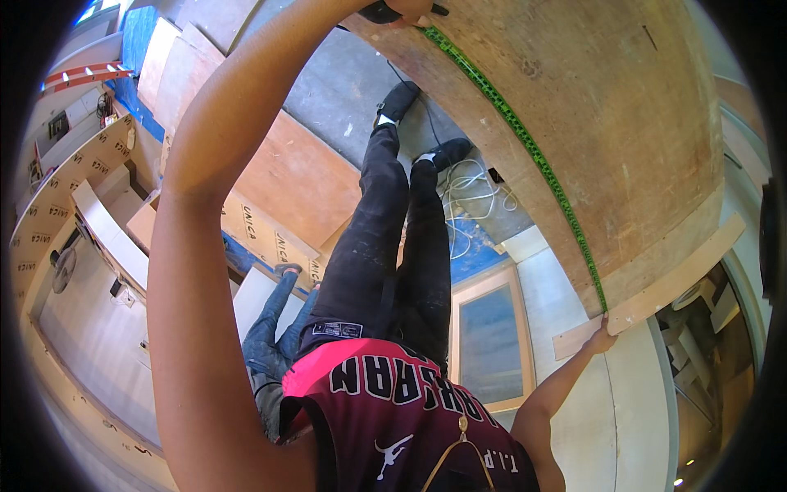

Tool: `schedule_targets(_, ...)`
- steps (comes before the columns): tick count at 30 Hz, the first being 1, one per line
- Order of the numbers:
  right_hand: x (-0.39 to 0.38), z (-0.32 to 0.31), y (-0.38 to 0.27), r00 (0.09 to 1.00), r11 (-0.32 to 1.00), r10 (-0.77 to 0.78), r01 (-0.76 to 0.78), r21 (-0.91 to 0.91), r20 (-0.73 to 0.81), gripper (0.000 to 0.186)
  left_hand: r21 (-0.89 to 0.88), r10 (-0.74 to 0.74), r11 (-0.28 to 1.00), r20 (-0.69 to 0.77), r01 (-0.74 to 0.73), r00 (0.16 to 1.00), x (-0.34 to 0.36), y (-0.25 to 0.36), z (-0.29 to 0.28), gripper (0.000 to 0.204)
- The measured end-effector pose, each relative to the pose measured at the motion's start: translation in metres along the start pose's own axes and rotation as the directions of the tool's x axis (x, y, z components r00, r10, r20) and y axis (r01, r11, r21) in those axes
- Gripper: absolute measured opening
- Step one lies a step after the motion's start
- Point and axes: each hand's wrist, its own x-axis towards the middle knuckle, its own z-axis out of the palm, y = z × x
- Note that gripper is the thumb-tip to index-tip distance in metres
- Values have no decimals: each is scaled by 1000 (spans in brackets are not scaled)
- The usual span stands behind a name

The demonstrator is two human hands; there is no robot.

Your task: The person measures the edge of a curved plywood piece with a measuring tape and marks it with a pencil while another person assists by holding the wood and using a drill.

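A bright green tape measure blade [525, 135] lies stretched across a worn plywood sheet [623, 98], along its near-left edge. At the top of the view my left hand [407, 10] is closed around the black tape measure case [381, 11], cut off partly by the frame edge. My right hand [602, 338] is at the other end of the blade, its fingers pinching the blade's tip by the sheet's corner. Beside that hand a narrow pale wood strip [672, 279] runs along the end of the plywood.
White cable [475, 193] lies tangled on the grey floor near my shoes. Plywood boards [299, 172] lie at the left. A wood-framed panel [492, 336] stands below the sheet. Another person's jeans-clad leg [266, 332] shows behind me. An orange ladder [86, 76] is at far left.
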Motion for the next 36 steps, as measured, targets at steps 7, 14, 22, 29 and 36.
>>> schedule_targets(7, 6, 6, 10, 1000, 999, 4, -5, -46, -26, 74, 2, 6, 1000, -17, -6, 1000, -3, 0, 0, 37)
schedule_targets(14, 1, 4, 5, 999, 998, -35, 34, -60, -27, 73, 10, 5, 1000, -46, -5, 999, -2, -3, 4, 34)
schedule_targets(22, 5, 5, 7, 998, 999, -39, 40, 10, -40, 74, 20, 14, 1000, -70, -12, 997, 0, -5, 7, 31)
schedule_targets(29, 2, 3, 4, 999, 997, -15, 11, -81, -38, 85, 38, 23, 999, -77, -20, 997, 1, -9, 12, 28)
schedule_targets(36, 3, -3, 18, 989, 993, 63, -75, -89, -137, 86, 42, 189, 982, -113, -185, 975, 16, -10, 20, 28)
